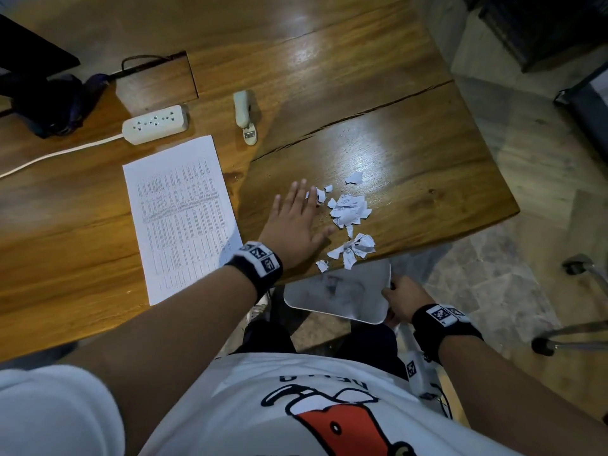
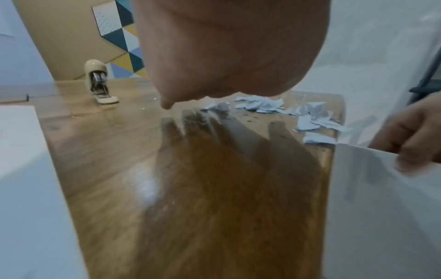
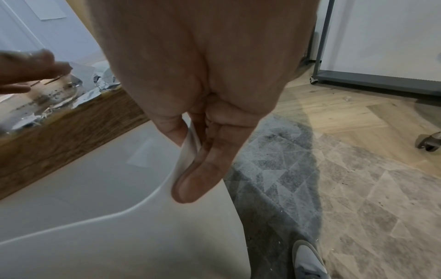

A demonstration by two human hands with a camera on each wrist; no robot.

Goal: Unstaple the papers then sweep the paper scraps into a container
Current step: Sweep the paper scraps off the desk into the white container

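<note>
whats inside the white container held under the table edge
The white container, gripped by the right hand at its rim, shows only a bare, smudged floor. No paper scraps are in it yet. The table edge covers its far part.

it looked like an office. a wooden desk [image 1: 378,103] held a stapler [image 1: 244,116], power strip [image 1: 154,124] and printed sheet [image 1: 179,218]. chair castors [image 1: 543,346] stood nearby.

Head camera high above the wooden table [image 1: 362,103], facing down, left-wrist camera low over the tabletop, facing the paper scraps [image 2: 307,115] at 1 o'clock, right-wrist camera below the table edge, close on the white tray [image 3: 100,188], scraps and tray shared by all three views
</note>
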